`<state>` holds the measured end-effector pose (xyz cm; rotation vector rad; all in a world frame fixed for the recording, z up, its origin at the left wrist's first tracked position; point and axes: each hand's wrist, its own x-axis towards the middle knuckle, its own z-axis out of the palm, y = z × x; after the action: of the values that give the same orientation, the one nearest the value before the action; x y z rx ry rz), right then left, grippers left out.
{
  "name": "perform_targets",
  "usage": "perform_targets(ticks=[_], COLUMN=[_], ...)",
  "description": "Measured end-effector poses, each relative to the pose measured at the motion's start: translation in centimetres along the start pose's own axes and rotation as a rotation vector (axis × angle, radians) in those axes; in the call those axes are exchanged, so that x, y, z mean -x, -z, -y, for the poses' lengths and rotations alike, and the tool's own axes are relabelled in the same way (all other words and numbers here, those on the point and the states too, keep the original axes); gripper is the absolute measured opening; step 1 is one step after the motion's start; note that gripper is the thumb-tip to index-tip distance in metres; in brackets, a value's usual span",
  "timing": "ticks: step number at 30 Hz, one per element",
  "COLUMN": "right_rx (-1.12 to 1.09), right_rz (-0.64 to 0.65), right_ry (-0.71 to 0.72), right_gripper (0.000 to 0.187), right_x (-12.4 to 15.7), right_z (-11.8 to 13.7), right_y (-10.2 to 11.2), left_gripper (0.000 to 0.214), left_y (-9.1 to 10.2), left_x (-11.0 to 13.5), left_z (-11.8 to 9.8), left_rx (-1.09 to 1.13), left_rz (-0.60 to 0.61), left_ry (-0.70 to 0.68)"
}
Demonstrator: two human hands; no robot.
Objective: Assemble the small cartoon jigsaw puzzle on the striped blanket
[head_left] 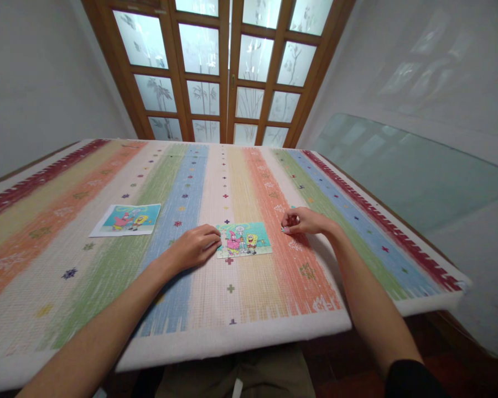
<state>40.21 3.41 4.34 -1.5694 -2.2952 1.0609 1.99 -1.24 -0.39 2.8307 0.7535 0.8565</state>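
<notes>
A small jigsaw puzzle (249, 239) lies flat near the table's front, showing a pink starfish, a grey figure and a yellow sponge character on teal. Pale patches show along its left side. My left hand (197, 245) rests palm down there, bent fingers touching the puzzle's left edge and nothing visible in its grasp. Just right of the puzzle, my right hand (305, 221) pinches a tiny teal and pink puzzle piece (285, 230) between thumb and fingertips, close above the cloth. A bit of teal peeks out behind those fingers, too small to make out.
A printed picture card (130, 219) of the same scene lies to the left. The striped tablecloth (207, 298) covers the table. Beyond the far edge stand wooden glazed doors (228, 83); a large glass panel (406, 166) leans by the right wall.
</notes>
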Motion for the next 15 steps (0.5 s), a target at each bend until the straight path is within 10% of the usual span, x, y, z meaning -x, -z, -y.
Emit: perform_targets(ticks=[15], right_rx=[-0.128], right_rz=[-0.083], right_ry=[0.315], right_gripper=[0.008], right_x=[-2.6], right_z=[7.6], right_y=[-8.9], left_gripper=[0.024], left_y=[0.0], left_x=[0.1], left_z=[0.0], left_rx=[0.038], left_rz=[0.012], left_ry=[0.041])
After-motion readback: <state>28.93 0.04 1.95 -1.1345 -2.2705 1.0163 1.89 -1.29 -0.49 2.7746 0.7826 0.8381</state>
